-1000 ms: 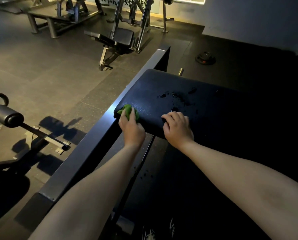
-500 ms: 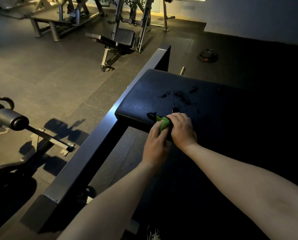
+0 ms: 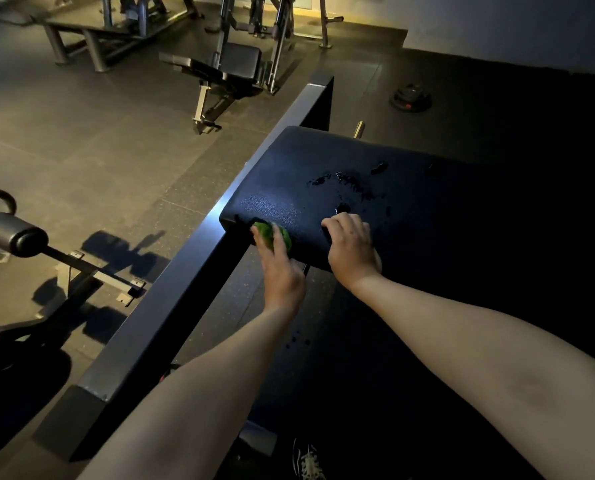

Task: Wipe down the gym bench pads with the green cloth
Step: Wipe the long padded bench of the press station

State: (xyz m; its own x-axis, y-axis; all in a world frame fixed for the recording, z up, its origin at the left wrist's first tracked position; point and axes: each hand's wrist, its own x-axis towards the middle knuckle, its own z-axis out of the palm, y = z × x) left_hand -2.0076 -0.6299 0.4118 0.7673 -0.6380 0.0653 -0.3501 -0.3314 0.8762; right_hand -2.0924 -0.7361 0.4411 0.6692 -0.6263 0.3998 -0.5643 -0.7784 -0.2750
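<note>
A laced shoe (image 3: 308,460) shows at the bottom edge, below the two bare forearms reaching forward. The left hand (image 3: 282,271) holds the bunched green cloth (image 3: 276,235) under its fingers and presses it against the near left corner of the black bench pad (image 3: 427,216), just beside the dark steel frame beam (image 3: 192,278) that runs diagonally along the pad's left side. The right hand (image 3: 353,249) grips the pad's near edge a little to the right, fingers curled over the top. Beyond its knuckles, wet patches (image 3: 351,183) glisten on the textured pad. To the far left sits a padded roller (image 3: 15,237) on its stand. Farther off, a weight plate (image 3: 410,97) lies on the floor and an adjustable bench (image 3: 226,69) stands among other machines.
</note>
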